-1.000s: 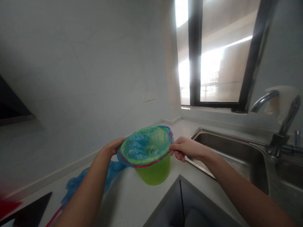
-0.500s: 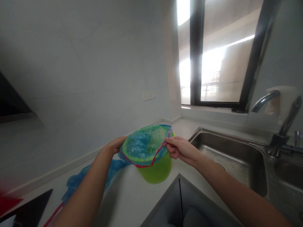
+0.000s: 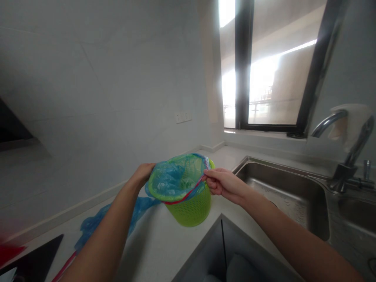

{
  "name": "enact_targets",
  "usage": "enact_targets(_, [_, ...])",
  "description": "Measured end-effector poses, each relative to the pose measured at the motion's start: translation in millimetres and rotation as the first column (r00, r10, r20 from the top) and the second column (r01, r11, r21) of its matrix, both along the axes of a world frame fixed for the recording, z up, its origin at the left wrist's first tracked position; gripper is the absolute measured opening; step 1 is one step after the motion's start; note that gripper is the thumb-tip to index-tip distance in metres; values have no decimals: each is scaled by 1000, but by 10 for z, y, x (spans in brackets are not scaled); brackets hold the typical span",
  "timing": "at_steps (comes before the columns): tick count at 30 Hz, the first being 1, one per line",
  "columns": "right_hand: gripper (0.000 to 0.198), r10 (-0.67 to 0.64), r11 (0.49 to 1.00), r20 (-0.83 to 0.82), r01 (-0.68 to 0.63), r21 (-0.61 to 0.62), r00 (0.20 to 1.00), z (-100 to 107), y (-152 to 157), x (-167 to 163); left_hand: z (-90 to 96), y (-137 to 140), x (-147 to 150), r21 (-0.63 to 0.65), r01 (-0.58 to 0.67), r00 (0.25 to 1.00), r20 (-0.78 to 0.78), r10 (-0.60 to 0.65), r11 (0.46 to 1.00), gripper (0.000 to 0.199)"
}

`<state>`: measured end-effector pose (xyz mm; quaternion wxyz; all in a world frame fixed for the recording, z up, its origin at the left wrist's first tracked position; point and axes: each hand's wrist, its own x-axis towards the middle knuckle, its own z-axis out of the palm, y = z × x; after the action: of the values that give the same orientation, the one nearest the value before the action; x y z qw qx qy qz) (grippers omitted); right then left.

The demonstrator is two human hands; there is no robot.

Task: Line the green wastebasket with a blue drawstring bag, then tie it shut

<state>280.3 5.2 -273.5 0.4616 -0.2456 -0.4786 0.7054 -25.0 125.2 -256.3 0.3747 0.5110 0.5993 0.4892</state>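
A lime-green perforated plastic basket stands on the white counter, lined with a thin blue drawstring garbage bag. The bag's edge is folded over the rim, and its red drawstring runs along the near side. My right hand pinches the drawstring at the basket's right rim and pulls it taut. At the left rim, my left hand grips the basket edge with the bag; its fingertips are hidden behind the rim. More blue bag trails over the counter behind my left forearm.
A steel sink with a chrome faucet lies to the right, below a dark-framed window. A wall socket is behind the basket. At lower left are a black panel and something red.
The drawstring, loose and sagging before, now lies tauter along the basket's near rim. My left hand has shifted slightly up, and the basket leans a little more to the left.
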Motion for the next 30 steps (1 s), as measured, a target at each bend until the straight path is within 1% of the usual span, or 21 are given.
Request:
enact_targets(3, [37,9,1000,17,-9,2,1000,-13,-12,-13,120,42,20,154,-95,992,-65,106,983,15])
enact_targets(5, [37,9,1000,39,-10,19,999,-20,-12,-20,233,5,73,248,-84,991,-80,106,965,23])
enact_targets(6, [37,5,999,58,-7,34,998,-20,-12,-23,292,-32,104,272,-41,996,-66,61,962,31])
enact_targets(8, [40,-19,997,113,10,80,993,-17,-15,-36,397,-129,155,259,121,992,-4,-125,958,50])
enact_targets(10, [45,-52,991,175,29,132,983,-10,-32,-58,456,-226,167,180,320,940,60,-335,930,68])
enact_targets(11, [47,-59,988,204,27,152,977,-5,-46,-69,461,-265,154,142,392,912,68,-404,909,75])
enact_targets(12, [48,-58,986,229,20,165,972,0,-62,-77,449,-298,129,115,430,897,53,-438,895,78])
enact_targets(14, [46,-45,985,288,-6,175,957,16,-93,-65,383,-351,56,110,411,911,-18,-411,905,78])
enact_targets(15, [47,-56,983,331,-6,184,942,29,-100,-39,335,-379,13,141,351,936,-59,-346,926,76])
enact_targets(16, [47,-108,977,381,26,214,918,46,-93,3,282,-416,-30,184,264,964,-92,-250,947,73])
enact_targets(17, [48,-213,957,431,98,274,877,70,-67,58,228,-467,-70,223,155,985,-106,-134,962,71])
enact_targets(18, [48,-359,911,465,196,362,809,103,-16,123,173,-535,-107,242,40,995,-98,-17,969,70])
enact_targets(19, [47,-516,834,471,295,466,715,145,63,189,119,-621,-138,230,-64,993,-80,85,971,69])
enact_targets(20, [46,-660,731,448,379,568,603,197,172,248,66,-724,-162,184,-132,988,-61,145,974,66])
enact_targets(21, [44,-750,646,424,421,637,508,257,310,291,13,-839,-178,115,-156,986,-39,161,981,63])
enact_targets(22, [42,-785,607,425,422,673,451,324,471,310,-40,-957,-184,35,-140,990,-16,141,990,59])
enact_targets(23, [40,-767,635,485,386,669,420,390,646,301,-93,-1073,-180,-44,-96,995,15,97,994,56])
enact_targets(24, [40,-712,700,566,350,623,415,453,824,265,-144,-1179,-166,-117,-32,997,59,39,993,55])
enact_targets(26, [39,-614,787,645,291,544,455,550,1153,132,-236,-1342,-105,-218,98,978,201,-54,971,52])
enact_targets(28, [34,-510,857,700,230,461,500,602,1399,-35,-302,-1440,-9,-242,160,936,345,-69,957,40])
enact_targets(30, [26,-454,887,718,196,417,528,620,1549,-184,-328,-1496,105,-214,130,902,430,-26,968,25])
